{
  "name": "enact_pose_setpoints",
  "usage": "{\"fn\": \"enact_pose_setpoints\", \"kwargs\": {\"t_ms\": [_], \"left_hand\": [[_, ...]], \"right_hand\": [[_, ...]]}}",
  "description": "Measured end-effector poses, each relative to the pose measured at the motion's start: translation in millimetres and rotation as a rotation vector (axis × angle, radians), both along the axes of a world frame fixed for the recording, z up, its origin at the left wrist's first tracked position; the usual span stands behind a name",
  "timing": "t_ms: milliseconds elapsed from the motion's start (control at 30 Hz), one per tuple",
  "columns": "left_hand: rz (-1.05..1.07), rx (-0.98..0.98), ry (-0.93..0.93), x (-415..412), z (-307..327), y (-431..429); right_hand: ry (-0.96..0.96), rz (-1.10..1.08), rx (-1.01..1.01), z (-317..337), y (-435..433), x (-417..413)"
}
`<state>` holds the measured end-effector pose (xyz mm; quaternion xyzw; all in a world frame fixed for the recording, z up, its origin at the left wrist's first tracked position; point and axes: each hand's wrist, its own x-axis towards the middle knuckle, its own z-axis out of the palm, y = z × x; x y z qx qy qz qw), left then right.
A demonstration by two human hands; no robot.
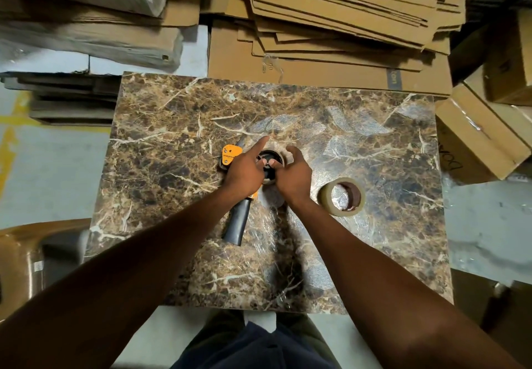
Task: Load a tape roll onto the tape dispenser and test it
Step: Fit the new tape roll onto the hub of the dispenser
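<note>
Just right of right hand [293, 178], tape roll [341, 196].

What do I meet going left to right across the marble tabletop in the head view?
Orange tape dispenser → left hand → right hand → clear tape roll.

A brown marble-patterned table top [172, 126] fills the middle. Flattened cardboard sheets [345, 8] pile up at twelve to one o'clock, wrapped bundles [95, 28] at eleven, taped boxes [472, 135] at three.
</note>
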<state>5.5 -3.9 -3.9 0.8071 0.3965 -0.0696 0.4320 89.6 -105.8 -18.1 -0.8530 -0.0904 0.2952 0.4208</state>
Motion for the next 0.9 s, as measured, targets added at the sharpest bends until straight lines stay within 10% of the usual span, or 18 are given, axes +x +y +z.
{"fn": "enact_pose_setpoints", "kwargs": {"t_ms": [200,400,633,900], "left_hand": [[-0.238,0.136,0.160,6,18,9],[-0.816,0.789,0.262,27,31,35],[-0.863,0.419,0.263,8,2,57],[-0.800,0.416,0.099,9,-5,57]], "right_hand": [[-0.091,0.144,-0.059,-9,-1,9],[-0.140,0.243,-0.113,-8,-3,21],[-0.101,0.275,-0.035,-6,-1,24],[-0.115,0.309,-0.023,-1,-2,26]]}}
